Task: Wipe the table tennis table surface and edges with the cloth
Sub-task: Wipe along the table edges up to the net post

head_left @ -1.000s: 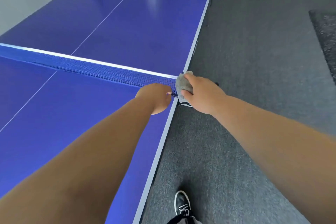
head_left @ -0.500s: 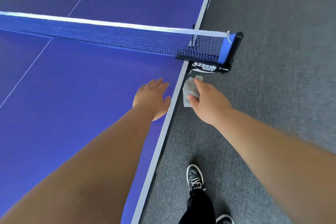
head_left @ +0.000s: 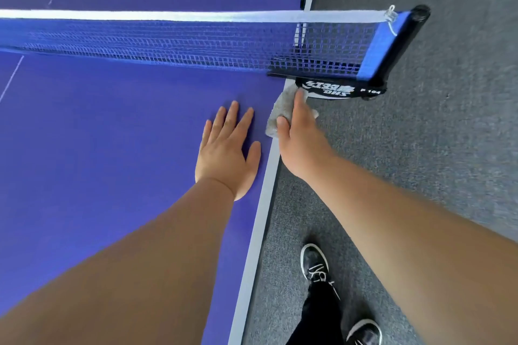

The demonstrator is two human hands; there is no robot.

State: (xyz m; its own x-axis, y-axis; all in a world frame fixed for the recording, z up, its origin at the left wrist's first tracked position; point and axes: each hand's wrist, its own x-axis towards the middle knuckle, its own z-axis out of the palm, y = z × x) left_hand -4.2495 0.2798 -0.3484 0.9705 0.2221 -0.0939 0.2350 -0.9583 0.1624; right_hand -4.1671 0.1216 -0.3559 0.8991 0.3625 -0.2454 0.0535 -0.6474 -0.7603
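The person's right hand [head_left: 300, 143] is holding a grey cloth [head_left: 276, 113] against the side edge of the blue table tennis counter [head_left: 112, 134]. The thumb is lying on the near end of the cloth and the forefinger is stretching along its top. The other fingers are dropping over the side, out of sight, so how they are lying cannot be told. The cloth is draping over the pale border strip [head_left: 260, 221], just short of the net. Its far end is touching the black net clamp [head_left: 333, 89], which is carrying white lettering.

The left hand [head_left: 227, 148] is resting palm down on the blue surface, just beside the cloth and the edge. Its fingers are straight and slightly spread, with the thumb pointing toward the border strip, and it is gripping nothing.

The blue net [head_left: 182, 39] with its white top band is running across the counter beyond both hands. It is ending at a black post [head_left: 398, 42] that is standing out past the counter's side.

Grey carpet [head_left: 434, 148] is covering the floor to the right. A black shoe [head_left: 315, 263] with white laces is standing on it close to the counter's edge, below a dark trouser leg [head_left: 319, 314]. A second shoe [head_left: 364, 332] is showing at the bottom of the view.
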